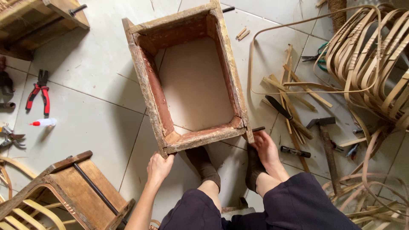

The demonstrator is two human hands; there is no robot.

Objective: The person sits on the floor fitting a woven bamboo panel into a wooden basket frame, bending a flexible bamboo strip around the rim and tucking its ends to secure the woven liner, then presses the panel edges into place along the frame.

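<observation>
A worn, open wooden frame box [150, 91] with reddish inner walls stands on the tiled floor in front of me. My left hand [159, 167] grips its near left corner from below. My right hand [264, 147] holds the near right corner, close to a dark bolt end [258, 129] that sticks out there. My two feet in dark socks [204, 164] rest on the floor just under the box's near edge, between my hands.
Red-handled pliers [37, 91] and a small glue bottle [44, 123] lie left. A hammer [327, 142], a knife [284, 111] and bamboo strips [294, 87] lie right, beside a woven strip basket frame [370, 59]. Wooden stools stand at lower left [72, 191] and upper left [38, 19].
</observation>
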